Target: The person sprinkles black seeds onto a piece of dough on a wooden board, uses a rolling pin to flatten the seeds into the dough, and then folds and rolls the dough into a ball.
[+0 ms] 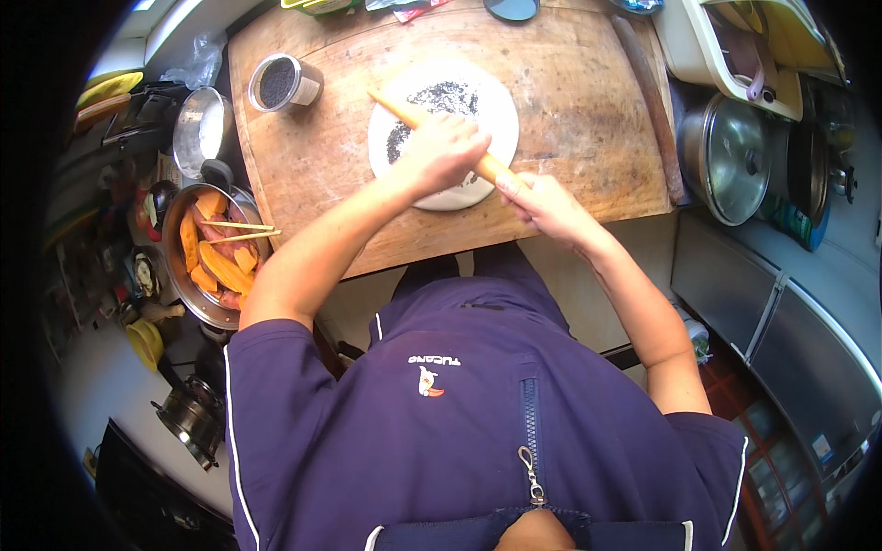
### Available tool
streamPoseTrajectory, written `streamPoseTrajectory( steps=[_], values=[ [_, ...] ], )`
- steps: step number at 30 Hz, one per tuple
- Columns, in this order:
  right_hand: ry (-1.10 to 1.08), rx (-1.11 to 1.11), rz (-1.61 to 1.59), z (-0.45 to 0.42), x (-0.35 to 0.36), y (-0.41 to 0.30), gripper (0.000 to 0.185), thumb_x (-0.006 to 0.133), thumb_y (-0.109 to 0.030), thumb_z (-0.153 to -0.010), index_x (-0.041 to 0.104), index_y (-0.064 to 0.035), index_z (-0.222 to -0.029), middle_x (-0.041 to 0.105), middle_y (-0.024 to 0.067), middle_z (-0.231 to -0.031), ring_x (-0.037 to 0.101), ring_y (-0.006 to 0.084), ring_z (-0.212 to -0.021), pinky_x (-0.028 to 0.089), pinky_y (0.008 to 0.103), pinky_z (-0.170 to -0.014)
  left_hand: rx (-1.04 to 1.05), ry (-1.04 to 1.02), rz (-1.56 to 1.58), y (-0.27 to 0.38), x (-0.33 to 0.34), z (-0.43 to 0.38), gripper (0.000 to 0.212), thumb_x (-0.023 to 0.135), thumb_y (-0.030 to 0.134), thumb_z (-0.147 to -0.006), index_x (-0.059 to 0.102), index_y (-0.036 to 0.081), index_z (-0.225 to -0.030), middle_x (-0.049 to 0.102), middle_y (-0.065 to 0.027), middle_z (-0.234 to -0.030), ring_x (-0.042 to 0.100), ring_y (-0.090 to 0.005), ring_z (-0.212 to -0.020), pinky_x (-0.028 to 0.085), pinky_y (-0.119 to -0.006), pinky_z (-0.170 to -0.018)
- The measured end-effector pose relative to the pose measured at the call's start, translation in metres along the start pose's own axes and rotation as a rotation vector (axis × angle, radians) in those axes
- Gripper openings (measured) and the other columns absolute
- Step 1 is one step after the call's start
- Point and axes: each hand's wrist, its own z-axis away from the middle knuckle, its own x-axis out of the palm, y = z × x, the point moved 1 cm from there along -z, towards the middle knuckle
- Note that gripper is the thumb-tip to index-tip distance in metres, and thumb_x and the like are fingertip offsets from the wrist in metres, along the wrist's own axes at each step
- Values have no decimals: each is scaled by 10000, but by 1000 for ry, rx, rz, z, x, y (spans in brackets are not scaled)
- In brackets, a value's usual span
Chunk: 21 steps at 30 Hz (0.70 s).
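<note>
A round, flat sheet of white dough [493,117] lies on the wooden board [572,124], with black seeds, likely sesame, scattered over its middle. Across it, slanting from upper left to lower right, runs a tapered wooden rolling pin [400,110]. My left hand [448,151] is closed around the pin over the dough. Near the dough's lower right edge, my right hand [541,203] grips the pin's other end. Part of the dough is hidden under my left hand and forearm.
A tub of black seeds [278,84] stands at the board's upper left. Left of the board are a metal basin [201,131] and a pot of cut orange pieces [227,268] with chopsticks [241,226]. A long dark rolling pin [648,103] lies along the right edge, beside a glass-lidded pot [737,162].
</note>
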Motion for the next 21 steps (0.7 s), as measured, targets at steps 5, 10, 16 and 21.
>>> streamPoseTrajectory(
  steps=[5,10,16,21],
  values=[
    [-527,278,-1102,32,-33,5,383,467,-381,-983,432,-127,-699,321,-71,-573,262,13,-481,181,186,-419,14,406,41,-39,-10,-12,116,596,44,-727,527,74,-638,536,-70,-564,574,-227,-566,483,-367,-563],
    [205,-248,246,29,-69,8,366,605,-407,-888,555,-61,-996,573,42,-720,547,199,-626,454,287,-597,24,402,22,-24,-17,-11,63,599,58,-733,549,95,-735,546,-60,-654,577,-238,-646,474,-360,-631],
    [82,0,634,-8,-48,-17,504,674,-383,-834,519,-46,-1176,660,196,-899,651,364,-814,508,439,-737,117,34,-32,24,-37,-59,271,663,113,-729,576,98,-986,592,-73,-1013,570,-225,-1001,427,-359,-886],
    [462,190,217,-1,-88,45,436,631,-371,-869,523,-25,-1111,644,215,-922,639,390,-839,498,448,-732,-227,407,46,-29,-42,-46,642,731,163,-752,452,108,-1327,437,-125,-1375,375,-305,-1294,269,-424,-1102]
  ],
)
